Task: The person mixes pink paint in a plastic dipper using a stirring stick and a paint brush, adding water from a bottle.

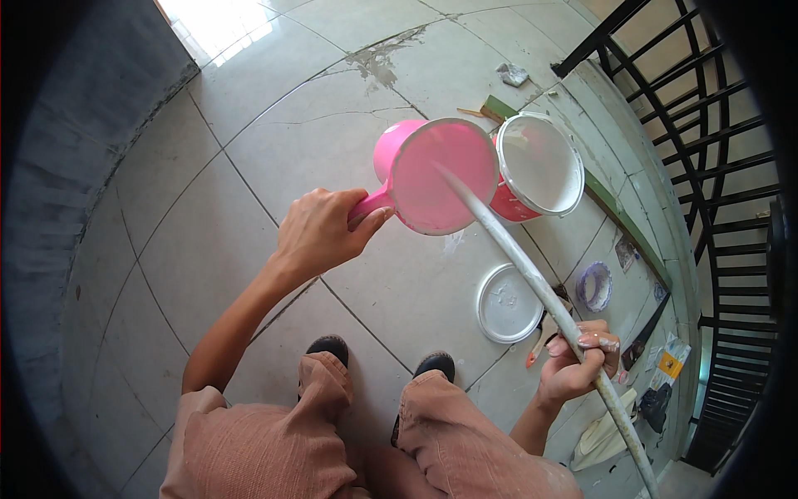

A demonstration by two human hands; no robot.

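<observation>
Loose salmon-pink trousers, dark rounded shoes.

Daylight falls on the pale tiled floor at moderate brightness. The strongest glare is a blown-out white patch at the upper left, where light reflects off the glossy tiles. The wall along the left edge is in dim, bluish shade. Shadows are soft. The wide lens bends the floor lines and the black railing at the right into curves, and a dark rounded vignette swallows the corners. The centre looks fairly sharp; small items toward the lower right are less distinct.
</observation>
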